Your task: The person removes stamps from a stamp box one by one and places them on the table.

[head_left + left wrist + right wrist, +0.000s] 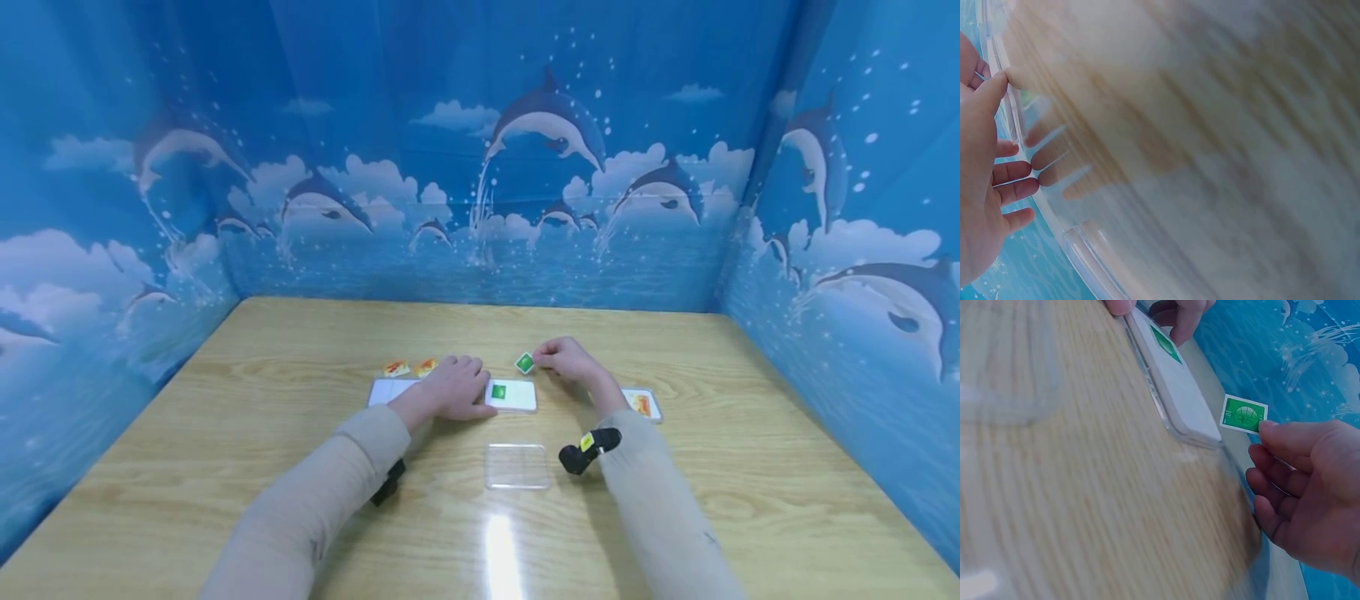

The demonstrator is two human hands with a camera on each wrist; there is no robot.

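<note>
My right hand (567,360) pinches a small green postage stamp (1244,414) with a white perforated border between thumb and forefinger. The stamp hangs beyond the far edge of a shallow clear plastic case (1166,419) with a white inside. On that white surface lies another green stamp (498,392). My left hand (453,389) rests over the left end of this case, thumb at the near edge and fingers extended toward the far edge. A second white case (386,390) is partly hidden behind the left hand.
Two orange stamps (397,367) lie behind the left case. A clear plastic lid or tray (517,467) lies in front, between the forearms. Partly covered by the right forearm, another case with an orange stamp (641,405) sits to the right. A dolphin-print curtain (480,125) surrounds the wooden table (300,333).
</note>
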